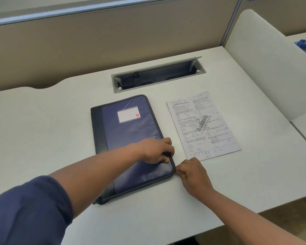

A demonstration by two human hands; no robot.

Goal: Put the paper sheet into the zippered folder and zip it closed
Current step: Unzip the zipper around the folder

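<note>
Head view shows the left hand (pixel 155 150) pressing the soft navy zippered fabric folder (pixel 131 144) at centre frame, the right hand (pixel 193 174) pinching its lower-right corner zipper, the light, floppy printed paper sheet (pixel 202 124) lying right, best lifted by an edge

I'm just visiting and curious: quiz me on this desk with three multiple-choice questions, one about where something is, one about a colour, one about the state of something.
1. Where does the paper sheet lie?
A. Inside the folder
B. On the desk, to the right of the folder
C. Under the left hand

2. What colour is the folder's cover?
A. Blue
B. Red
C. Green

3. How is the folder now?
A. Lying shut and flat
B. Spread wide open
C. Standing upright

Answers:
1. B, the printed sheet rests flat on the desk beside the folder, apart from it.
2. A, its cover is blue with a darker spine strip and a white label.
3. A, the cover lies flat while the left hand rests on it and the right hand pinches at its near right corner.
</note>
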